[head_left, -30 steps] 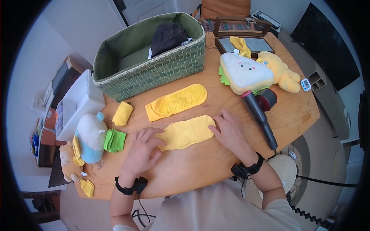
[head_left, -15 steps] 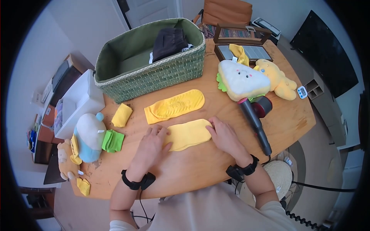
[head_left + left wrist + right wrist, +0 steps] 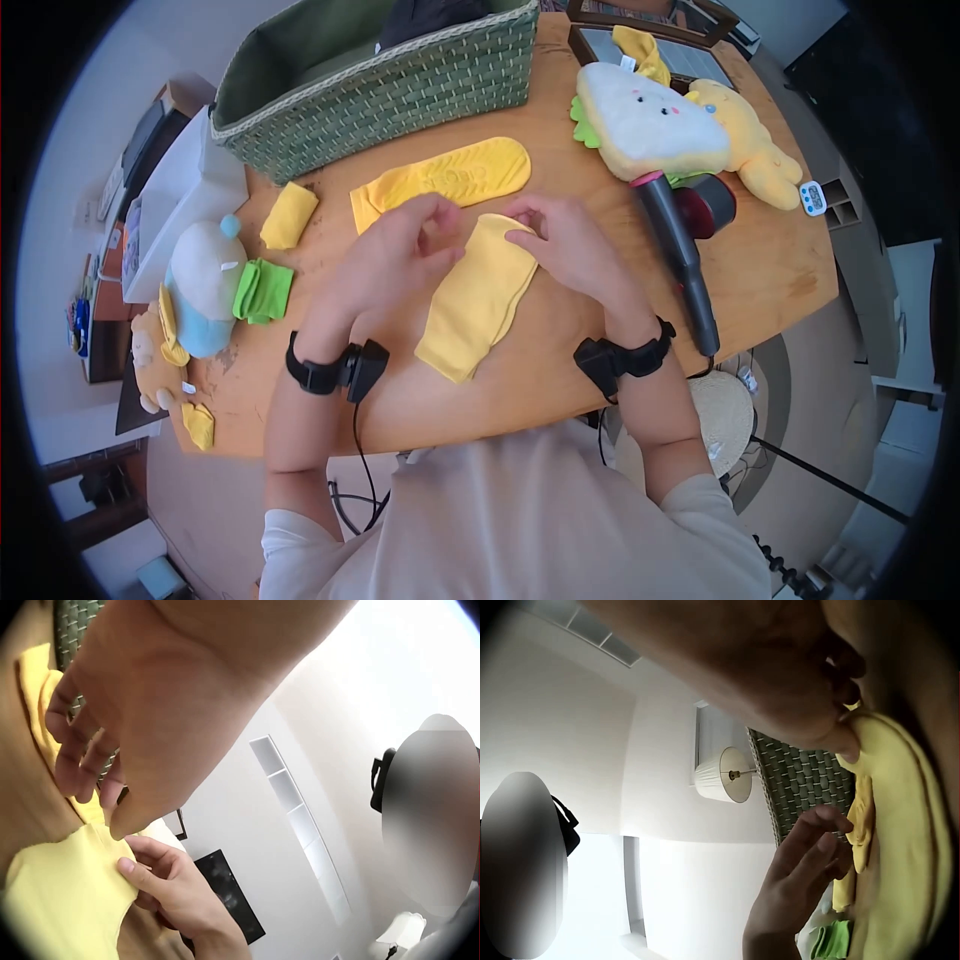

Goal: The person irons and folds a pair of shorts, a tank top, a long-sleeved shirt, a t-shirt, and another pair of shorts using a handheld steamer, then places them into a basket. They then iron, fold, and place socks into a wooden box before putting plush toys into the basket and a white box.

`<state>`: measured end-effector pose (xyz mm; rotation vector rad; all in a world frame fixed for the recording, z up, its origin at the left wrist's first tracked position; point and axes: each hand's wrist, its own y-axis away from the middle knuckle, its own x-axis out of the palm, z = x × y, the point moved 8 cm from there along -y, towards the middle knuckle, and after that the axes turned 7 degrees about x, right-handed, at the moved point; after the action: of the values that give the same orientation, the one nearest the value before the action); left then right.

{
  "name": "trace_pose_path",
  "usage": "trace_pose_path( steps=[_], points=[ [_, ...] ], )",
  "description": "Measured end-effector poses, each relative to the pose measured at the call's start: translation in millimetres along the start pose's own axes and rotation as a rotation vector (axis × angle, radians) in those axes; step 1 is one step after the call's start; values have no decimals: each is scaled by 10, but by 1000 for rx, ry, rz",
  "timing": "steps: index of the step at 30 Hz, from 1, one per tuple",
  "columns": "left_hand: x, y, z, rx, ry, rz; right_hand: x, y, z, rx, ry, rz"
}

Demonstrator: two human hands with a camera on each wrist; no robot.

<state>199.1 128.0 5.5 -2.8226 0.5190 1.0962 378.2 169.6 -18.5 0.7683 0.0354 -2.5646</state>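
A pale yellow sock [image 3: 472,305] lies at a slant on the table, one end towards the person's body. My right hand [image 3: 572,245] pinches its far end between thumb and fingers; the right wrist view shows the thumb over the edge of the sock [image 3: 900,817]. Just left of that end hovers my left hand [image 3: 395,255], its fingers loosely bent around nothing; in the left wrist view these fingers hang free above the sock [image 3: 71,885]. Beyond both hands lies a brighter yellow sock [image 3: 455,175] with raised lettering on it, partly covered by the left hand.
A green woven basket [image 3: 390,110] holding dark cloth stands at the back. To the left are a folded yellow bundle [image 3: 289,215], folded green cloth [image 3: 264,290] and plush toys [image 3: 205,290]. A hair dryer [image 3: 680,260] and a sandwich plush [image 3: 650,120] lie right.
The pale yellow sock has turned from lying crosswise to pointing away from the body. My left hand has let go of its left end and moved forward; the right hand keeps the other end.
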Motion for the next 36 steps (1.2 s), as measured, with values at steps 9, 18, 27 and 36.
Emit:
trace_pose_path(
  steps=[9,18,27,36],
  points=[
    [222,-374,-64,269,226,65,-25,13,53,-16,-116,22],
    [195,-414,101,154,147,61,-20,33,70,-44,55,-1],
    [187,-358,3,292,66,9,71,112,119,-203,217,-6],
    [244,-349,71,154,72,57,93,115,151,-72,249,54]
  ],
)
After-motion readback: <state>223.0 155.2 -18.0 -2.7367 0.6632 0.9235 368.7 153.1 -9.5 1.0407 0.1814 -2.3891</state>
